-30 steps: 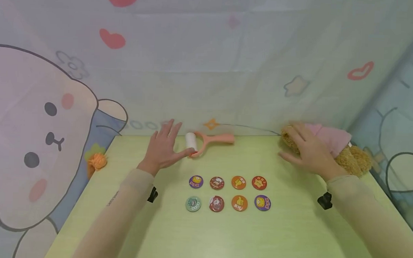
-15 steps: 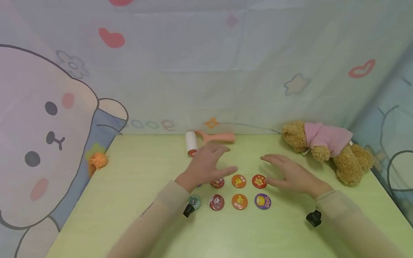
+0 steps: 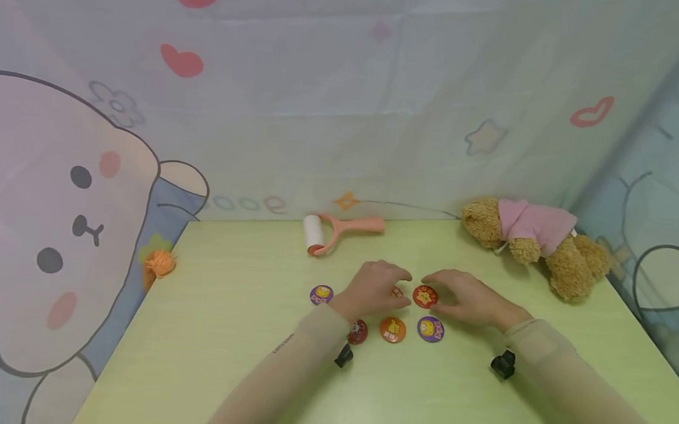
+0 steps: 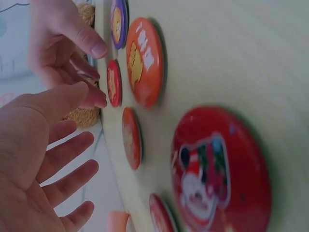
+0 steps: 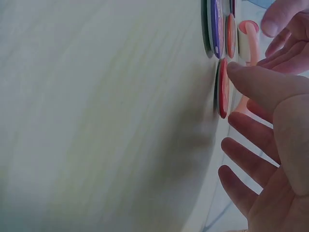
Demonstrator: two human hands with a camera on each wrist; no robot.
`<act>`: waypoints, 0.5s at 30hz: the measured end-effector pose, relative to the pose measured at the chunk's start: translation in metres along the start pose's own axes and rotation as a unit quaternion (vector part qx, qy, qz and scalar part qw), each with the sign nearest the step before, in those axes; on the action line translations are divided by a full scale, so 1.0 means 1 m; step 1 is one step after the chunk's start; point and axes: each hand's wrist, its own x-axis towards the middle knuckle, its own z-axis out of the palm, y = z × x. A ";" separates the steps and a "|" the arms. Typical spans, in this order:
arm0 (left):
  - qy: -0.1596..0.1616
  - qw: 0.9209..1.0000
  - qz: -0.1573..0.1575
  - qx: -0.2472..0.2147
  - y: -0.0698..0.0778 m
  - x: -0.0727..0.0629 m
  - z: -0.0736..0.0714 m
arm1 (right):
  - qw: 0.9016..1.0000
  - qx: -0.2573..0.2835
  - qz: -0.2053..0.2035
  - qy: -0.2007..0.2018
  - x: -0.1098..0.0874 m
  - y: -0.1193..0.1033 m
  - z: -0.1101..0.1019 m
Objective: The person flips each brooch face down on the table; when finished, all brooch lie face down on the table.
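Note:
Round button badges lie in two rows on the table. My left hand is over the upper row with relaxed fingers, partly covering an orange badge. My right hand stands at the right end of that row, thumb and fingers spread around the red star badge. In the right wrist view its thumb tip is right at the rim of that red badge. Neither hand holds anything. In the lower row are a dark red badge, an orange thumbs-up badge and a purple badge.
Another purple badge lies left of my left hand. A lint roller with a peach handle rests at the back edge. A brown teddy bear in pink lies at the back right. A printed curtain hangs behind the table.
My left hand has moved right from beside the lint roller to over the badges. My right hand has left the teddy bear and come in leftward to the red star badge.

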 end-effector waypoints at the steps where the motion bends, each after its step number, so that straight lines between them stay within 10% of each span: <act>1: -0.007 1.000 -0.004 0.002 0.002 0.002 0.002 | 1.000 0.000 -0.002 0.000 0.001 0.000 0.001; 15: -0.024 0.999 -0.022 0.001 0.008 0.021 0.028 | 1.000 0.007 0.002 -0.004 0.000 0.002 0.004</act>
